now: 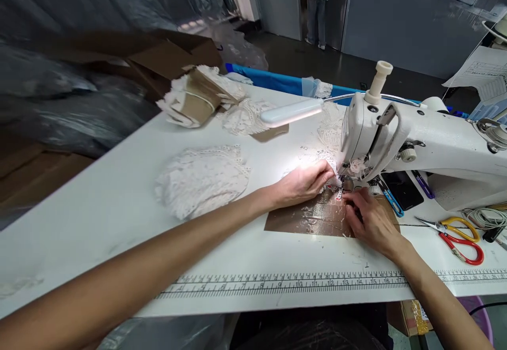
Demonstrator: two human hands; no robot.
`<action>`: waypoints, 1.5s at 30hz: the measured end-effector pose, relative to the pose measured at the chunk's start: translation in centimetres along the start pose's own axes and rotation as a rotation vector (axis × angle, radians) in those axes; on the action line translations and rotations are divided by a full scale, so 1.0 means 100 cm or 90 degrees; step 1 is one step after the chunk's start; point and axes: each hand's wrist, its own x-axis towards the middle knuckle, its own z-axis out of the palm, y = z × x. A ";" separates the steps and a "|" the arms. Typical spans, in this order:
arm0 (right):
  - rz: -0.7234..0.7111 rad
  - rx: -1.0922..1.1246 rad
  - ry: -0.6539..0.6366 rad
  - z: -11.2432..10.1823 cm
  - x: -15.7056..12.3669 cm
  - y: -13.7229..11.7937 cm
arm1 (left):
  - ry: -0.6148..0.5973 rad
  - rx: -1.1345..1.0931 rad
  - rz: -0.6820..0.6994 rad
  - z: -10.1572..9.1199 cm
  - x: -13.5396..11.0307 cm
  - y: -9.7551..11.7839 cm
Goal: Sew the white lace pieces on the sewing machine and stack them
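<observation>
A white sewing machine (443, 139) stands at the right of the table, with a patterned lace-edged fabric piece (312, 157) by its needle area. My left hand (304, 182) pinches that fabric just left of the presser foot, fingers closed. In front of the foot, my right hand (368, 215) has its fingers closed on the near end of the same fabric, where a little red shows. Both hands rest over a shiny brown taped plate (309, 218). A lit lamp bar (291, 112) shines on the fabric from above.
Lace fabric piles (204, 181) and a tied bundle (194, 99) lie to the left. Scissors (455, 234), blue thread snips (391, 197) and a dark phone (403, 190) lie at right. A printed ruler (297, 284) runs along the front edge. A person (317, 7) stands in the background.
</observation>
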 end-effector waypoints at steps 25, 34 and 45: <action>-0.049 0.016 -0.015 0.002 0.002 -0.002 | 0.024 0.116 0.217 0.004 -0.010 0.005; 0.040 0.284 0.100 -0.010 0.000 0.014 | -0.062 0.122 0.207 0.002 -0.009 0.006; 0.185 0.118 0.381 -0.021 0.001 0.033 | -0.032 0.143 0.238 0.007 -0.009 0.002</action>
